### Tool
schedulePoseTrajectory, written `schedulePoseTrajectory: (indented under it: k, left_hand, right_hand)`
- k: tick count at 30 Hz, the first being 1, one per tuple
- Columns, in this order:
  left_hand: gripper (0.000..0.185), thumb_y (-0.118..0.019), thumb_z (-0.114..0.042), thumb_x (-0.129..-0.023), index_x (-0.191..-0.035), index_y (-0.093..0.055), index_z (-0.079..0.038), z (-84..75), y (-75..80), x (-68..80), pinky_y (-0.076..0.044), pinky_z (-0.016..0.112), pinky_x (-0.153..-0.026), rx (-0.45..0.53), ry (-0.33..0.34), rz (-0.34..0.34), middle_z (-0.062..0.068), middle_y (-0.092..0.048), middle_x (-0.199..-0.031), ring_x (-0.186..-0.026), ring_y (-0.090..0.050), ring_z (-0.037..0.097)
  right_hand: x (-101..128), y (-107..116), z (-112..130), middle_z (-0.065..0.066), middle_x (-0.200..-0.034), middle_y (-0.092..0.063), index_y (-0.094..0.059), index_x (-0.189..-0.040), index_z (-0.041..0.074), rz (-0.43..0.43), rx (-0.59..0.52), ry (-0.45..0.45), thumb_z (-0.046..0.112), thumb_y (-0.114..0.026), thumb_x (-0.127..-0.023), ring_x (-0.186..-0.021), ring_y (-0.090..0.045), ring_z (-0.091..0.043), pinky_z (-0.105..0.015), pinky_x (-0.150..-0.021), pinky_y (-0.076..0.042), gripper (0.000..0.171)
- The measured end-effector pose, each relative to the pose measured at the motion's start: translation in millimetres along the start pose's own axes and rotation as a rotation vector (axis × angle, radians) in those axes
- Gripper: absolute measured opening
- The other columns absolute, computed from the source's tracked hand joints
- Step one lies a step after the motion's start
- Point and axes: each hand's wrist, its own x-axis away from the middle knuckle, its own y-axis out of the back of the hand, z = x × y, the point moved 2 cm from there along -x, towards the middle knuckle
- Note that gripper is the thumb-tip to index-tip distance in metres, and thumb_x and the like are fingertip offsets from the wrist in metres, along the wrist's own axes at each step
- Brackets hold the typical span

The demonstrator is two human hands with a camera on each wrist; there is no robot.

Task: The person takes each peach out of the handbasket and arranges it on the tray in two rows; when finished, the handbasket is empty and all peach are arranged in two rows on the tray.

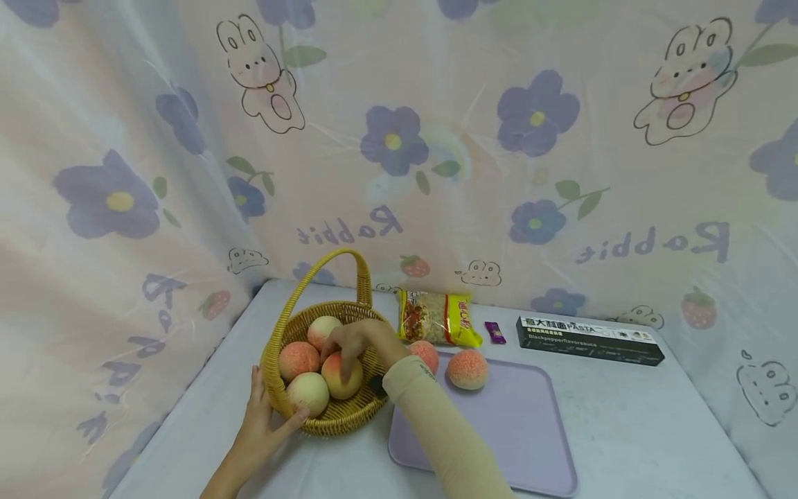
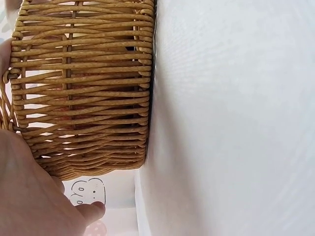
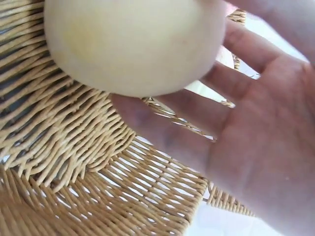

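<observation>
A wicker basket (image 1: 333, 425) with an arched handle stands on the left part of the table, with several peaches inside. My left hand (image 1: 264, 431) holds its near left side, thumb over the rim beside a pale peach (image 1: 308, 394) and fingers along the outer wall. Reaching in from the right, my right hand (image 1: 360, 339) grips a yellowish peach (image 1: 341, 380) inside the basket. In the right wrist view that peach (image 3: 133, 44) sits against the fingers, over the woven wicker. A redder peach (image 1: 297, 361) and another pale one (image 1: 324, 330) lie behind it.
Right of the basket lies a lilac tray (image 1: 530, 430), with two pink peaches at its back left, one of them (image 1: 467, 369) fully visible. Behind are a yellow food packet (image 1: 436, 319), a small purple wrapped sweet (image 1: 495, 333) and a black pasta box (image 1: 589, 341). A patterned curtain encloses the table.
</observation>
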Motion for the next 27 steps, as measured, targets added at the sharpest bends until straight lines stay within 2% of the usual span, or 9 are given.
schedulePoseTrajectory:
  k: [4,8,14,21,27]
  left_hand:
    - [0.096,-0.074,-0.026,-0.091,-0.162,-0.01,-0.017,-0.2,-0.8,-0.6,-0.001,0.082,-0.101,-0.003,-0.008,0.005,0.008,0.014,-0.165,-0.146,0.023,0.041]
    - [0.095,-0.073,-0.026,-0.091,-0.162,-0.011,-0.016,-0.8,0.1,0.1,0.0,0.083,-0.1,0.004,-0.011,0.004,0.01,0.015,-0.165,-0.146,0.023,0.043]
    - [0.096,-0.074,-0.024,-0.091,-0.162,-0.01,-0.015,0.9,0.3,0.0,0.001,0.083,-0.1,0.004,-0.033,-0.002,0.01,0.013,-0.165,-0.146,0.022,0.045]
    - [0.096,-0.075,-0.021,-0.09,-0.162,-0.011,-0.017,1.6,0.2,-2.1,0.003,0.082,-0.1,0.008,-0.085,-0.016,0.007,0.012,-0.166,-0.145,0.022,0.046]
    - [0.098,-0.074,-0.02,-0.091,-0.162,-0.007,-0.023,1.0,-0.1,-1.2,0.003,0.083,-0.099,0.016,-0.087,-0.01,0.005,0.013,-0.165,-0.145,0.023,0.044]
  right_hand:
    - [6,3,0,0.007,-0.131,-0.059,-0.065,-0.133,0.016,-0.037,-0.012,0.023,0.013,-0.086,-0.079,-0.125,-0.05,-0.01,-0.022,-0.096,-0.045,0.058]
    - [20,11,2,0.005,-0.134,-0.06,-0.063,-0.136,0.014,-0.114,-0.008,0.079,0.015,-0.085,-0.079,-0.126,-0.051,-0.012,-0.023,-0.097,-0.045,0.061]
    - [52,24,-5,0.001,-0.138,-0.058,-0.06,-0.138,0.01,-0.194,-0.074,0.173,0.016,-0.083,-0.081,-0.126,-0.05,-0.013,-0.025,-0.099,-0.044,0.062]
    - [103,33,-37,0.003,-0.139,-0.055,-0.062,-0.137,0.017,-0.318,-0.169,0.187,0.021,-0.083,-0.079,-0.12,-0.054,-0.018,-0.033,-0.094,-0.049,0.062]
    - [161,24,-78,0.002,-0.138,-0.056,-0.06,-0.139,0.017,-0.423,-0.212,0.171,0.028,-0.081,-0.077,-0.117,-0.053,-0.024,-0.044,-0.096,-0.046,0.066]
